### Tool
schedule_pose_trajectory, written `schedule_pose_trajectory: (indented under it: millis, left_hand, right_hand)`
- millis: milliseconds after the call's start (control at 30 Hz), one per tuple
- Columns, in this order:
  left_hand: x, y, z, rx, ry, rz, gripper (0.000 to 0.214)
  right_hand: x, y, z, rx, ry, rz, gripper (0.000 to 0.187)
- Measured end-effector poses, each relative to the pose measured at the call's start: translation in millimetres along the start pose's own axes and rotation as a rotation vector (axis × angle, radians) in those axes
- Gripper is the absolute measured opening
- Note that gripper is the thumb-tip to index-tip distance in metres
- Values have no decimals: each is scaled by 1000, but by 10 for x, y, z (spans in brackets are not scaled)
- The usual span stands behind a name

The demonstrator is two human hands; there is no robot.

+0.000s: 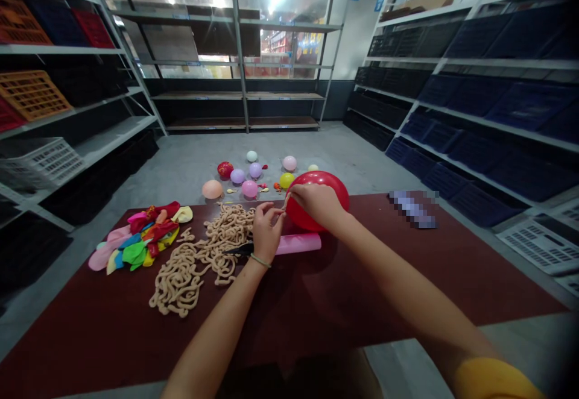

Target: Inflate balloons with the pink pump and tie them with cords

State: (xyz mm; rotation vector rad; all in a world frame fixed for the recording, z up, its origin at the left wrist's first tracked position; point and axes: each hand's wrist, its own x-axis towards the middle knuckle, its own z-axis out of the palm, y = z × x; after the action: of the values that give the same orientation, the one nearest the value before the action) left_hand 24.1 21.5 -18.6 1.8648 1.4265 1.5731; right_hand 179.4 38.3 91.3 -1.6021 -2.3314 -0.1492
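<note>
Balloon (304, 215): large, glossy red, rounded, inflated; held at the far side of the smooth dark red-brown table (452, 260). Whether it touches the top, I cannot tell.
Right hand (316, 202): thumb and fingertips pressed together, apparently pinching the balloon's neck (the fingers hide most of it).
Left hand (268, 230): fingers curved, thumb near the index fingertip, just beside the neck; whether they pinch anything, I cannot tell.
Neck work: best done, I judge, with the right pinch firm and close to the balloon's body, so little air slips past, leaving the left fingertips the fine work without overstretching the rubber.
Sharp-looking neighbour: slim black pointed object (239, 249) by the left wrist, near a smooth pink cylinder (301, 243); worth keeping the taut skin off that tip.
Elbow room: tangled beige knobbly strands (176, 284) lie left, limp multicoloured balloons (136, 254) beyond (easily dragged by a sleeve, I'd guess).
</note>
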Motion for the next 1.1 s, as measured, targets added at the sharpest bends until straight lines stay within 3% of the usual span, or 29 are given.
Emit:
schedule_pose_trajectory:
  millis: [100, 400, 667, 800, 967, 1100]
  left_hand:
    - [8, -2, 12, -1, 13, 10, 10]
    - [71, 26, -38, -123, -133, -5, 12]
    - [164, -51, 39, -370, -171, -301, 19]
    - [249, -36, 24, -287, -149, -269, 20]
    - [350, -12, -34, -63, -174, -76, 17]
    - [398, -60, -31, -66, -165, 2, 12]
  right_hand:
    - [-119, 28, 31, 22, 3, -8, 28]
    - [-285, 41, 206, 42, -2, -101, 26]
    - [-350, 91, 357, 201, 143, -124, 20]
    - [-373, 83, 453, 302, 190, -1, 18]
    - [-369, 85, 593, 563, 223, 280, 19]
    - [-341, 113, 707, 749, 253, 364, 25]
